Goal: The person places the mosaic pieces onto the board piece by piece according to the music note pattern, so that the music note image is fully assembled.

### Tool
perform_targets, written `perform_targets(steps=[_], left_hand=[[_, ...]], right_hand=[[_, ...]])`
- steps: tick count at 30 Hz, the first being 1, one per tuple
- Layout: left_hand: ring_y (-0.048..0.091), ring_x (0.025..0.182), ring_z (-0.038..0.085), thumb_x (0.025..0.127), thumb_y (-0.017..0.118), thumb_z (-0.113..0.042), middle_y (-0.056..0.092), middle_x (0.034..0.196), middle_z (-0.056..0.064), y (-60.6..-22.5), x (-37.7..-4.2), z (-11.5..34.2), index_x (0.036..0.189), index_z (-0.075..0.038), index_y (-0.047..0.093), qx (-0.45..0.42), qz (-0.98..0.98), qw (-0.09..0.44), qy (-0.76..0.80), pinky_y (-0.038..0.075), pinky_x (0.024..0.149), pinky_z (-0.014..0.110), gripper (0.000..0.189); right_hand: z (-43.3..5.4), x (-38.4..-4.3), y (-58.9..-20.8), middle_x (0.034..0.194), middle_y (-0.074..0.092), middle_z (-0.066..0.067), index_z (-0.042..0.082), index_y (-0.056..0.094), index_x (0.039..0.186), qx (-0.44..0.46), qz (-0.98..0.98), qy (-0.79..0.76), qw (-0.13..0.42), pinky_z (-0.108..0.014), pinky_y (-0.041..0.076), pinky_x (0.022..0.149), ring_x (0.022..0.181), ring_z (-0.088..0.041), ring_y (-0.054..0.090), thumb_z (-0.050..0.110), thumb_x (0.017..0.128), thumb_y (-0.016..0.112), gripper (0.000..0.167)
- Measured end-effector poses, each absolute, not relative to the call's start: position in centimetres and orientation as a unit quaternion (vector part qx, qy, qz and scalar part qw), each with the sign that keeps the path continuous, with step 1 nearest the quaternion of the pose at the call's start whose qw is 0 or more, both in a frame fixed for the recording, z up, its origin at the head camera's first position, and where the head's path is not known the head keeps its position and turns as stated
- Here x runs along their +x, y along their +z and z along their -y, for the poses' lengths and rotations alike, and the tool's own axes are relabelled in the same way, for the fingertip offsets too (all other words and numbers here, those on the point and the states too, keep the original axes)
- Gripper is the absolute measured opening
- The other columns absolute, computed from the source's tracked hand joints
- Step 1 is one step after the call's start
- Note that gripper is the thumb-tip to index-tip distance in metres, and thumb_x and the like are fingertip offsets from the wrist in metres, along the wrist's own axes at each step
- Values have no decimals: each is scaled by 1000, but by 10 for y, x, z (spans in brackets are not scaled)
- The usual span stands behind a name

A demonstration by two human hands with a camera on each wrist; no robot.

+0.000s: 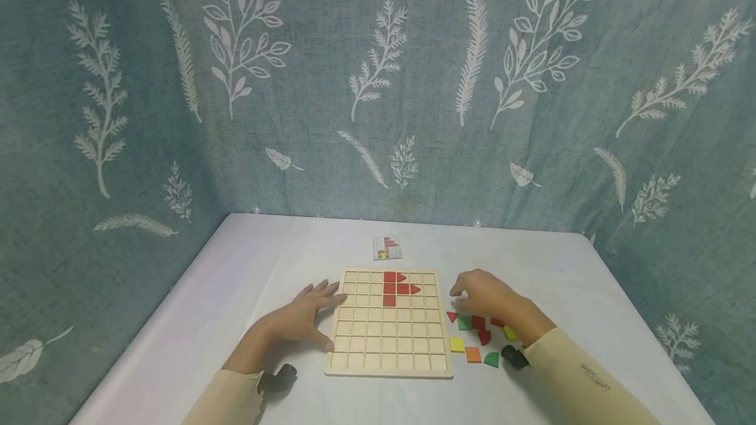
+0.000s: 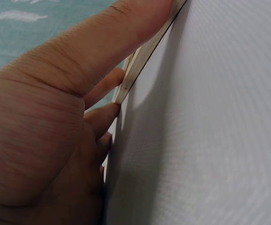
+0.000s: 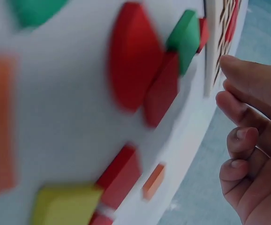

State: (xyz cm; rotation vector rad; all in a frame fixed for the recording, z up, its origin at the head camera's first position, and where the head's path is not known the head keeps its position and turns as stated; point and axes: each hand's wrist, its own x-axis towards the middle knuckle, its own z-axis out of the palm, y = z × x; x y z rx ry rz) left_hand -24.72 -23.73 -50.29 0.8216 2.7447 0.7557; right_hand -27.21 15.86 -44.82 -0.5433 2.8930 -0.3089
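Cream sleeves (image 1: 585,382) come up from the bottom edge of the frame. Left of centre, the left hand (image 1: 301,317) has its fingers spread wide, touching the left edge of the wooden grid board (image 1: 386,341), which lies flat at lower centre. Near its top, red squares (image 1: 389,288) form a column whose long axis runs up and down the frame; two red triangles (image 1: 415,289) beside them point right. The right hand (image 1: 487,294), fingers bent and tips close, hovers by the loose pieces (image 1: 473,354) at lower right; whether it pinches anything, I cannot tell.
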Motion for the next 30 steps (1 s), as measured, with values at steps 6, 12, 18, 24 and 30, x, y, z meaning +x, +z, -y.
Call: perform_targets(steps=[6, 12, 18, 24, 30], left_hand=[[8, 146, 37, 53, 83, -61, 23, 158, 15, -501, -247, 238, 147, -13, 45, 279, -922, 90, 253, 0, 116, 55, 112], [7, 146, 37, 53, 83, -61, 23, 158, 14, -500, -247, 237, 147, -13, 45, 278, -923, 94, 250, 0, 116, 55, 112], [6, 147, 34, 53, 83, -61, 22, 159, 12, -501, -247, 237, 147, -16, 45, 270, -924, 94, 255, -1, 117, 53, 111], [6, 147, 34, 53, 83, -62, 22, 159, 13, -504, -249, 237, 147, -16, 45, 272, -923, 93, 257, -1, 116, 54, 111], [7, 147, 33, 52, 82, -63, 22, 159, 11, -507, -251, 238, 147, -17, 45, 265, -926, 92, 253, -1, 117, 53, 112]], right_hand=[[-178, -266, -455, 96, 66, 7, 18, 77, 99, -151, -977, -107, 109, -44, 51, 92, 94, -17, 59, 23, 83, 76, 17], [-188, -258, -458, 93, 65, 7, 17, 78, 94, -130, -977, -113, 128, -46, 52, 90, 90, -17, 58, 24, 81, 79, 16], [-194, -253, -460, 79, 63, 12, 22, 77, 82, -165, -972, -92, 139, -40, 54, 82, 77, -12, 54, 31, 78, 81, 11], [-196, -253, -462, 77, 64, 13, 24, 74, 79, -171, -970, -96, 141, -39, 55, 79, 74, -12, 55, 27, 77, 82, 9], [-193, -258, -464, 78, 64, 12, 22, 73, 83, -176, -971, -105, 120, -38, 54, 78, 75, -12, 56, 24, 82, 77, 5]])
